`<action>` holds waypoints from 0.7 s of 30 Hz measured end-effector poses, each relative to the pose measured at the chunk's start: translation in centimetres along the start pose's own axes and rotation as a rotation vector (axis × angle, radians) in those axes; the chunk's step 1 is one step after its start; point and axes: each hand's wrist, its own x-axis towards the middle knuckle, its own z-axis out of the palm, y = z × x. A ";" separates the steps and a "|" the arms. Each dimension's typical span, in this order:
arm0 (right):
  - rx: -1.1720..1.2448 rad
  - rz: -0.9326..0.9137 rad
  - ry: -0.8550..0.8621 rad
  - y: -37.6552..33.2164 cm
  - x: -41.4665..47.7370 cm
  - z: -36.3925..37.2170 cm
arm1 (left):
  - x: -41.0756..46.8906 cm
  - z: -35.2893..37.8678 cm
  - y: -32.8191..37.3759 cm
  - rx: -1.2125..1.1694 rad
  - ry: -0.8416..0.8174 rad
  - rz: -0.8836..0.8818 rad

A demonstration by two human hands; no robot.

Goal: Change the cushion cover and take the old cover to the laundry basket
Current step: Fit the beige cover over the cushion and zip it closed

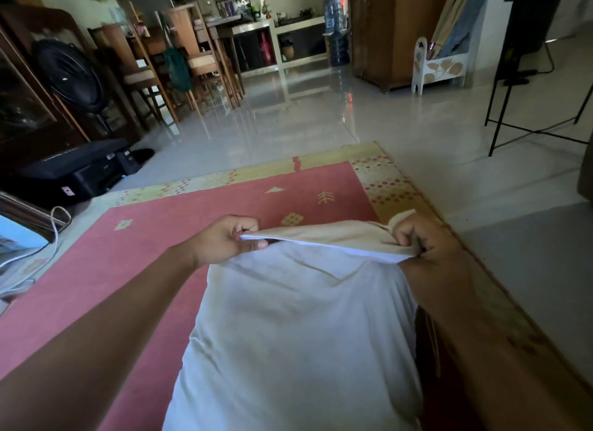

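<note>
A cushion in a white cover [298, 328] lies lengthwise in front of me, over a red rug [134, 270]. At its far end the cover's opening is stretched wide, and a cream cushion end [346, 233] shows inside it. My left hand [224, 238] pinches the left corner of the opening's edge. My right hand [423, 241] grips the right corner, with bunched fabric between the fingers. No laundry basket is in view.
A black printer [73, 174] and white cables [54, 225] sit at the left by the rug. Wooden chairs [167, 61] and a standing fan [70, 71] are at the back left. A black metal table frame [513, 77] stands at the right on the shiny tiled floor [321, 116].
</note>
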 end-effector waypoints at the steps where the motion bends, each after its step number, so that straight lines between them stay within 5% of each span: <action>1: -0.001 0.027 0.002 0.2 -0.1 0.0 | -0.1 0.1 -0.1 -0.050 -0.002 0.003; 4: -0.011 0.161 0.042 0.0 -0.2 0.5 | 0.5 -0.3 -1.1 0.061 0.023 -0.019; 8: -0.152 0.313 0.097 -0.4 -0.1 1.3 | 2.0 -0.9 -3.0 0.843 0.221 0.183; 11: -0.207 0.344 0.059 -0.7 0.2 1.5 | 2.6 -0.3 -3.6 0.983 0.394 0.157; 17: -0.207 0.400 -0.074 -0.5 -0.1 1.0 | 2.2 0.3 -7.5 0.415 0.553 -0.522; 21: -0.166 0.455 -0.052 -0.8 -0.1 1.3 | 1.1 1.7 -8.5 -0.259 0.559 -0.445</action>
